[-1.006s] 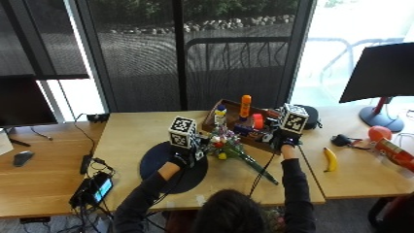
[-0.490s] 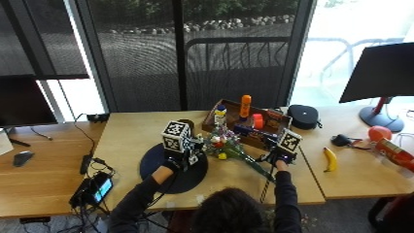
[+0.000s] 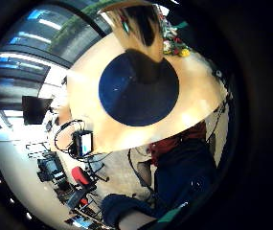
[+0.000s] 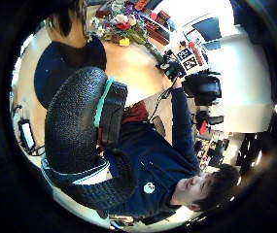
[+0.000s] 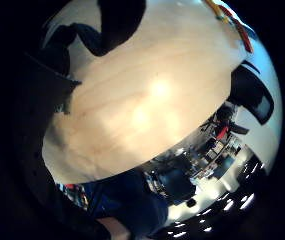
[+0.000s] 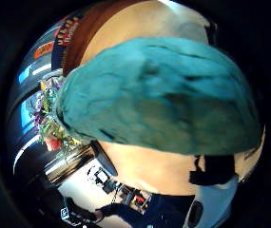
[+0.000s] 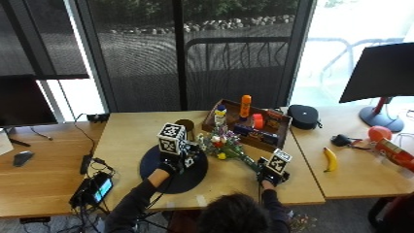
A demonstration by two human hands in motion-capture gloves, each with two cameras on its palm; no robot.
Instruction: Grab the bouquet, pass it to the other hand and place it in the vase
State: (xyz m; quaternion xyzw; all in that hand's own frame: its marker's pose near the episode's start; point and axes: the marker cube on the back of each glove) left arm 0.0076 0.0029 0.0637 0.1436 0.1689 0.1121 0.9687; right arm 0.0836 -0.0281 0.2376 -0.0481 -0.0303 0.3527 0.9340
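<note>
The bouquet (image 7: 221, 144) lies on the wooden table, flower heads near the vase and stems running toward the front edge. My right hand (image 7: 268, 178) sits low over the table at the stem ends; its grip is hidden. The bouquet also shows beyond it in the right thumb side view (image 6: 49, 114). A brown vase (image 7: 186, 126) stands upright at the back of a dark round mat (image 7: 178, 177). My left hand (image 7: 169, 162) hovers over the mat just in front of the vase (image 3: 141, 33), thumb (image 4: 75, 116) loosely curved, holding nothing.
A wooden tray (image 7: 279, 141) with bottles and boxes stands behind the bouquet. A black case (image 7: 302, 116), a banana (image 7: 330, 159) and a monitor foot (image 7: 382, 119) lie to the right. A phone with cables (image 7: 94, 189) sits at the left front edge.
My right hand has come back from beside the tray along the stems to the table's front. My left hand has slid a little toward me over the mat. The bouquet has stayed put.
</note>
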